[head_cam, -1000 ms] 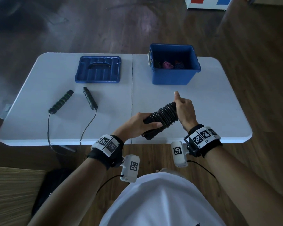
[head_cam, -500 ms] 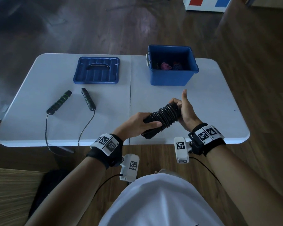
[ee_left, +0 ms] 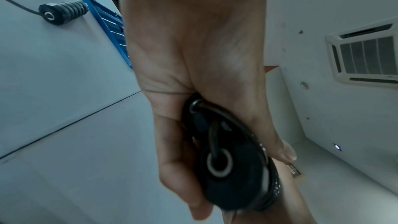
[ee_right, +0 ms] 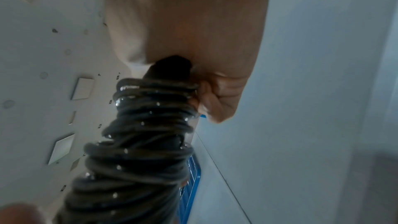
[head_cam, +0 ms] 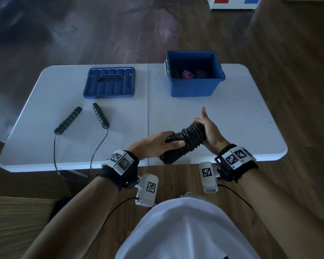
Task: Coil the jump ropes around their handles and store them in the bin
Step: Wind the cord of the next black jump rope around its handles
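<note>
Left hand [head_cam: 153, 145] wrapped round the near end of the coiled jump rope [head_cam: 187, 140], fingers and thumb closed over the paired handles. Right hand [head_cam: 207, 128] gripping the far end of the same bundle, fingers curled behind it, thumb sticking straight up. Bundle held in the air over the near edge of the white table [head_cam: 232, 118], tilted, far end higher, cord wound tightly in many turns round the handles. From the left wrist, handle end caps [ee_left: 219, 161] facing the camera, cord running out of their ring holes. From the right wrist, glossy black turns of cord [ee_right: 146, 125] filling the lower half, slightly blurred. Blue bin [head_cam: 194, 85] open at the far right of the table, dark and pink items inside, too dim to name. Blue lid [head_cam: 109, 83] flat to its left. Second jump rope [head_cam: 82, 118] uncoiled on the left, handles apart, cord hanging over the near edge.
</note>
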